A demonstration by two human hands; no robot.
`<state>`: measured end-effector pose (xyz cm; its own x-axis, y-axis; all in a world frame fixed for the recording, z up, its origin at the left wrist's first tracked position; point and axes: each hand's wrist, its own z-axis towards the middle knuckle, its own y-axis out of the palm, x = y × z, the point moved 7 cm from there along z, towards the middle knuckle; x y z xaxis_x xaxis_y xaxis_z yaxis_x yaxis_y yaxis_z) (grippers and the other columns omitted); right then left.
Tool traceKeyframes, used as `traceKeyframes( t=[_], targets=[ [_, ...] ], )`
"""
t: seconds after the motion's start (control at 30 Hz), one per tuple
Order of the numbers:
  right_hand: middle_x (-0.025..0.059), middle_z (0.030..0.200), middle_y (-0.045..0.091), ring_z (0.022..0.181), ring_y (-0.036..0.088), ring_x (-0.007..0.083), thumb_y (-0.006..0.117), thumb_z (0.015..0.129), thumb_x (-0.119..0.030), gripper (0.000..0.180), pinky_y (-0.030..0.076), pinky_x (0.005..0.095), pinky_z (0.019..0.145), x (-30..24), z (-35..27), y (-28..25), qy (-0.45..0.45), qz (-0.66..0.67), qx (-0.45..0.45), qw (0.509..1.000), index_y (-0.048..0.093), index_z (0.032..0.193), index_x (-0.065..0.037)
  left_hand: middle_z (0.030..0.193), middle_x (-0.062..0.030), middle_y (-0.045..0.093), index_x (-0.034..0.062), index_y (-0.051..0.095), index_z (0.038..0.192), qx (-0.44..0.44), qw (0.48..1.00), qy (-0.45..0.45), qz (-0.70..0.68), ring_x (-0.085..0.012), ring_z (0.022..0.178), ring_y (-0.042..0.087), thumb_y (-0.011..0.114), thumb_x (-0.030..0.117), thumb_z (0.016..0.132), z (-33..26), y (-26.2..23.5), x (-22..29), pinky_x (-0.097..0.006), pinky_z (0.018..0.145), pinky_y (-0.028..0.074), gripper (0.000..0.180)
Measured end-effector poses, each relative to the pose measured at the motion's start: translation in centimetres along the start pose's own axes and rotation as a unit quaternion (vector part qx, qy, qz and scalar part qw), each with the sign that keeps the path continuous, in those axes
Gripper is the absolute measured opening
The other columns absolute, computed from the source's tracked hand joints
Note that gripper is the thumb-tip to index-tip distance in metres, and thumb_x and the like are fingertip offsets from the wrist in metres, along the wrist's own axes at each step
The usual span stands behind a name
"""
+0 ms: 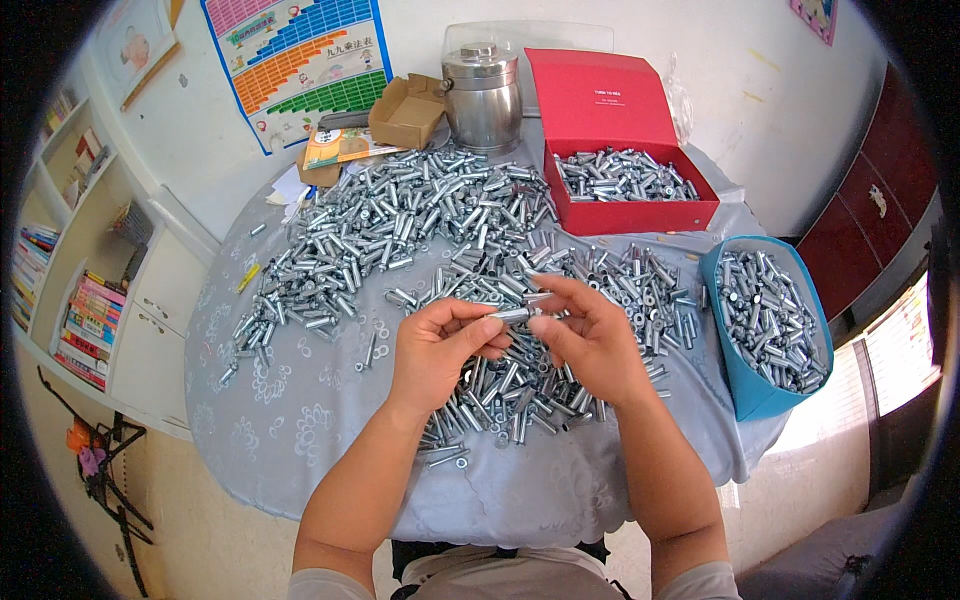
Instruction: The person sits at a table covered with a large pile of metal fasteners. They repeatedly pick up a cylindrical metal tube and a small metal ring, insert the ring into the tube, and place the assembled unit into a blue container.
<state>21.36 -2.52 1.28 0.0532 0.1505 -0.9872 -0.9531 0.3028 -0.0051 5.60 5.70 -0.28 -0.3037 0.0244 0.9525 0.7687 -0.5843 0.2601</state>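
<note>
Over the middle of the table, my left hand (432,345) pinches a silvery expansion bolt (511,315) between thumb and fingers. The fingers of my right hand (592,335) close on the right end of the same bolt, which lies nearly level. My fingertips hide part of that end. Below and around my hands spreads a heap of loose metal sleeves, bolts and washers (512,385). Behind it, to the left, rises a larger pile of similar expansion bolts (410,205). A few washers and a single bolt (369,350) lie apart, left of my left hand.
An open red box (640,217) full of bolts stands at the back right. At the right edge is a teal fabric bin (775,403), also filled. A steel pot (482,105) and a small cardboard box (405,118) stand behind. Grey cloth (262,440) covers the round table.
</note>
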Motion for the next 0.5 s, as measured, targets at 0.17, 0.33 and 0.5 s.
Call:
traceKeyframes(
  t=[0.17, 0.33, 0.5],
  targets=[
    [0.0039, 0.092, 0.066, 0.061, 0.053, 0.0045, 0.068, 0.088, -0.004, 0.022, 0.043, 0.0212, 0.052, 0.5, 0.2, -0.4, -0.015, -0.020, -0.005, 1.000, 0.066, 0.110, -0.002, 0.090, -0.0125, 0.070, -0.0042, 0.066, 0.104, 0.004, 1.000, -0.012, 0.004, -0.0187, 0.078, 0.071, 0.065, 0.003, 0.091, 0.0, 0.0, 0.1, -0.028, 0.067, 0.061, 0.014],
    [0.0034, 0.089, 0.066, 0.061, 0.053, 0.0049, 0.068, 0.089, -0.005, 0.022, 0.044, 0.0212, 0.052, 0.9, 0.2, -0.1, 0.035, -0.003, -0.009, 0.999, 0.065, 0.111, -0.002, 0.089, -0.0115, 0.070, -0.0034, 0.066, 0.101, 0.013, 1.000, -0.014, 0.001, -0.0181, 0.076, 0.071, 0.066, 0.007, 0.092, 0.0, -0.2, -0.1, -0.028, 0.064, 0.060, 0.014],
    [0.0019, 0.080, 0.065, 0.059, 0.053, 0.0051, 0.066, 0.092, -0.008, 0.020, 0.044, 0.0208, 0.053, 0.4, 0.2, 0.0, -0.009, -0.005, -0.003, 1.000, 0.065, 0.110, -0.001, 0.086, -0.0112, 0.071, -0.0005, 0.066, 0.097, 0.029, 0.999, -0.027, 0.004, -0.0195, 0.071, 0.070, 0.067, 0.010, 0.091, 0.0, -0.3, -0.3, -0.029, 0.060, 0.059, 0.012]
  ],
)
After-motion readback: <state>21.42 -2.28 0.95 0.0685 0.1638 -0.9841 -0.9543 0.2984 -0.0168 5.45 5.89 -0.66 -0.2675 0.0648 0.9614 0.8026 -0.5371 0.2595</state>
